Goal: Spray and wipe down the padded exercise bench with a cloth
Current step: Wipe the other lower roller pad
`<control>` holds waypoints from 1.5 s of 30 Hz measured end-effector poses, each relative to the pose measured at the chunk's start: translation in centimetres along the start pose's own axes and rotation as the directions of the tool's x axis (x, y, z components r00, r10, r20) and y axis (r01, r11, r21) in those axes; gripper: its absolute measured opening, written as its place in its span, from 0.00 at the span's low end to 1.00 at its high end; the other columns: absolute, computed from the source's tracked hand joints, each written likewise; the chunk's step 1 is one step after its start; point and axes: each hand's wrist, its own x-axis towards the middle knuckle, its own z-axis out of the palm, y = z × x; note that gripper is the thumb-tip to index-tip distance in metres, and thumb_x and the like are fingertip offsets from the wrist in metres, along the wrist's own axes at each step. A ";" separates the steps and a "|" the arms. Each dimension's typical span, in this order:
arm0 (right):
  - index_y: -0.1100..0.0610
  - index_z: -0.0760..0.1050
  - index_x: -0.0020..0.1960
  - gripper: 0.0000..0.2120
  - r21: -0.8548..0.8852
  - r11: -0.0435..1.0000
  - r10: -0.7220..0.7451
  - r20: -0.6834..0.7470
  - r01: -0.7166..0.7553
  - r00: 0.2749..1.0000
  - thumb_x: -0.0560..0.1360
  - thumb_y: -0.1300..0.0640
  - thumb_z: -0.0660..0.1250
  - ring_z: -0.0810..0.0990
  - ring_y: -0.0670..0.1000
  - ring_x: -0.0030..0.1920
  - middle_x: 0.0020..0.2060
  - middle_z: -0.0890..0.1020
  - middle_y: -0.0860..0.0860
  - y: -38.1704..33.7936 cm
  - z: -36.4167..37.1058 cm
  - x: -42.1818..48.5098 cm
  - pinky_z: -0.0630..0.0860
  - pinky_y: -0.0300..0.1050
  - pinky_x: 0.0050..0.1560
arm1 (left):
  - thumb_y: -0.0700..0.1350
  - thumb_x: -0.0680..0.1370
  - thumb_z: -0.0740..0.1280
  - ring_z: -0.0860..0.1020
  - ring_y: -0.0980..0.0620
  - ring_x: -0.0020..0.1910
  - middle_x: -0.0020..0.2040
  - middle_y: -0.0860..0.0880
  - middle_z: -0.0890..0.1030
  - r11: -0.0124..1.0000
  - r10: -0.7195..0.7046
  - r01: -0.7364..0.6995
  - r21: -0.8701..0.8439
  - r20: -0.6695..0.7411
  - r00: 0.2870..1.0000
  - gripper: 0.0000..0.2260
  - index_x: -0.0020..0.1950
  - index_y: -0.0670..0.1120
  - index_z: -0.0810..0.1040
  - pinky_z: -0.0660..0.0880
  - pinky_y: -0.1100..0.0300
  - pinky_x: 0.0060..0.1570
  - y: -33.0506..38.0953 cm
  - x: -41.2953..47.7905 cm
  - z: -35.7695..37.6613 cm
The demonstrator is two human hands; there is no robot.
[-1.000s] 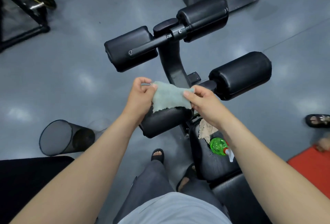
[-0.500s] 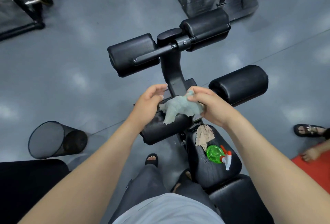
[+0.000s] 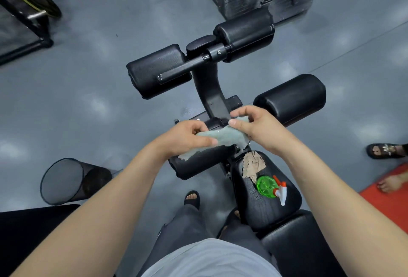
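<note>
the pale-green fabric cloth (image 3: 223,137), seemingly limp and light, hangs mid-frame over the black padded exercise bench (image 3: 289,98); fingers of left hand (image 3: 187,135) and right hand (image 3: 258,129) pinch its opposite ends. probably best bunched for wiping.

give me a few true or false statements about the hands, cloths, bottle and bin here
Both the left hand and the right hand hold the green cloth. True.
The spray bottle is on the floor. False: it rests on the seat pad.
A brown cloth lies on the seat pad next to the spray bottle. True.
The bin is on the person's right. False: it is on their left.
</note>
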 end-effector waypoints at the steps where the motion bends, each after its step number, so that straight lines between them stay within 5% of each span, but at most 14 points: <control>1: 0.46 0.82 0.48 0.08 -0.042 0.999 -0.010 0.018 0.010 1.000 0.74 0.43 0.75 0.82 0.46 0.38 0.39 0.85 0.47 0.0 0.1 -0.1 0.80 0.50 0.46 | 0.48 0.74 0.78 0.74 0.54 0.34 0.35 0.53 0.79 1.000 0.006 -0.006 -0.021 0.003 1.000 0.14 0.42 0.42 0.76 0.70 0.61 0.36 0.3 -0.1 -0.2; 5: 0.51 0.76 0.39 0.18 -0.276 0.959 -0.063 0.019 0.066 0.998 0.80 0.40 0.65 0.77 0.44 0.43 0.43 0.79 0.46 0.4 0.9 -0.3 0.73 0.45 0.53 | 0.49 0.77 0.75 0.81 0.51 0.37 0.40 0.42 0.85 0.995 0.022 -0.022 -0.097 0.003 1.000 0.14 0.39 0.46 0.72 0.73 0.62 0.36 1.1 -0.8 -0.4; 9: 0.57 0.76 0.45 0.24 -0.172 0.984 -0.031 0.038 0.037 0.999 0.83 0.38 0.55 0.76 0.42 0.53 0.49 0.76 0.44 0.5 1.5 -1.0 0.70 0.47 0.65 | 0.48 0.75 0.69 0.70 0.51 0.36 0.39 0.49 0.74 0.953 -0.064 0.055 -0.299 -0.020 0.998 0.09 0.41 0.50 0.70 0.65 0.62 0.31 0.2 -1.1 -0.9; 11: 0.58 0.71 0.45 0.23 -0.040 0.999 -0.023 0.126 0.028 0.992 0.81 0.37 0.61 0.76 0.46 0.44 0.41 0.76 0.45 0.7 1.5 -1.5 0.74 0.50 0.56 | 0.44 0.71 0.67 0.67 0.49 0.38 0.44 0.47 0.72 0.946 -0.071 0.059 -0.318 -0.026 0.997 0.05 0.45 0.50 0.72 0.63 0.59 0.32 -0.5 -1.1 -1.1; 15: 0.54 0.64 0.41 0.15 0.169 0.985 -0.055 0.223 0.017 0.973 0.79 0.57 0.70 0.69 0.44 0.33 0.33 0.68 0.46 1.7 3.0 -2.0 0.70 0.37 0.34 | 0.44 0.74 0.68 0.71 0.49 0.41 0.44 0.49 0.78 0.979 -0.102 0.062 -0.193 -0.205 0.973 0.06 0.50 0.51 0.77 0.64 0.58 0.32 -1.5 -0.9 -1.4; 18: 0.54 0.67 0.42 0.14 0.166 0.986 -0.047 0.163 0.019 0.986 0.80 0.54 0.70 0.73 0.43 0.31 0.31 0.73 0.44 2.2 4.2 -2.0 0.70 0.36 0.30 | 0.48 0.80 0.69 0.77 0.54 0.41 0.46 0.53 0.82 0.989 -0.134 0.109 -0.097 -0.302 0.944 0.01 0.49 0.54 0.80 0.70 0.60 0.38 -1.0 -0.9 -1.8; 21: 0.50 0.69 0.44 0.13 0.107 0.994 -0.033 0.060 0.027 0.998 0.80 0.45 0.68 0.73 0.43 0.31 0.31 0.75 0.41 2.5 4.6 -1.7 0.70 0.39 0.32 | 0.58 0.78 0.71 0.75 0.59 0.32 0.47 0.55 0.82 0.981 -0.192 0.187 -0.049 -0.140 0.971 0.08 0.50 0.55 0.81 0.69 0.61 0.35 -0.5 -1.3 -2.4; 26: 0.50 0.70 0.46 0.15 0.128 0.992 -0.002 -0.076 0.012 0.997 0.77 0.38 0.66 0.77 0.47 0.38 0.36 0.78 0.46 3.0 4.0 -1.3 0.75 0.49 0.40 | 0.46 0.73 0.73 0.77 0.49 0.41 0.44 0.48 0.82 0.968 -0.252 0.247 0.052 0.191 0.949 0.13 0.55 0.44 0.80 0.72 0.57 0.42 -1.5 -2.0 -2.8; 30: 0.53 0.72 0.47 0.15 0.161 0.987 -0.006 -0.049 0.014 0.999 0.79 0.42 0.68 0.76 0.49 0.37 0.36 0.78 0.48 2.8 3.5 -1.5 0.73 0.48 0.37 | 0.45 0.67 0.65 0.73 0.47 0.42 0.38 0.46 0.75 0.975 -0.199 0.196 -0.102 -0.020 0.980 0.10 0.39 0.38 0.74 0.70 0.52 0.47 -1.0 -2.3 -2.4; 33: 0.56 0.73 0.48 0.09 0.357 0.932 0.026 0.087 -0.056 0.996 0.82 0.52 0.68 0.79 0.49 0.35 0.35 0.80 0.50 2.0 4.0 -1.8 0.77 0.45 0.34 | 0.43 0.67 0.63 0.77 0.43 0.45 0.44 0.44 0.74 0.926 -0.197 0.149 -0.346 -0.110 0.974 0.09 0.41 0.38 0.71 0.77 0.46 0.53 -1.0 -2.1 -2.8; 36: 0.59 0.73 0.49 0.07 0.437 0.886 0.075 0.194 -0.155 0.978 0.83 0.56 0.65 0.83 0.49 0.36 0.36 0.82 0.52 1.4 5.2 -2.1 0.81 0.42 0.33 | 0.40 0.71 0.63 0.74 0.45 0.41 0.41 0.44 0.75 0.935 -0.202 0.124 -0.332 -0.212 0.956 0.04 0.45 0.42 0.74 0.74 0.50 0.42 -0.9 -1.7 -3.2; 40: 0.58 0.72 0.49 0.11 0.225 0.937 0.234 0.160 -0.266 0.959 0.83 0.51 0.66 0.86 0.53 0.37 0.35 0.81 0.55 2.6 6.8 -1.7 0.84 0.47 0.36 | 0.43 0.77 0.65 0.78 0.48 0.45 0.52 0.47 0.79 0.967 -0.255 0.242 -0.082 -0.382 0.888 0.14 0.62 0.47 0.73 0.77 0.54 0.48 -2.3 -0.4 -3.2; 42: 0.59 0.73 0.48 0.11 0.023 0.953 0.298 0.099 -0.301 0.949 0.82 0.51 0.66 0.86 0.55 0.36 0.35 0.83 0.56 3.8 7.4 -1.5 0.86 0.54 0.40 | 0.47 0.78 0.66 0.76 0.44 0.61 0.65 0.45 0.74 0.911 -0.244 0.355 0.210 -0.418 0.875 0.22 0.72 0.49 0.68 0.75 0.50 0.61 -3.9 0.5 -2.5; 45: 0.59 0.75 0.42 0.15 -0.226 0.927 0.315 0.037 -0.299 0.948 0.80 0.49 0.65 0.87 0.60 0.38 0.35 0.86 0.58 5.0 7.8 -1.3 0.84 0.63 0.44 | 0.50 0.83 0.61 0.66 0.42 0.73 0.73 0.42 0.67 0.895 -0.130 0.290 0.337 -0.425 0.896 0.24 0.77 0.43 0.64 0.63 0.50 0.72 -5.5 1.4 0.8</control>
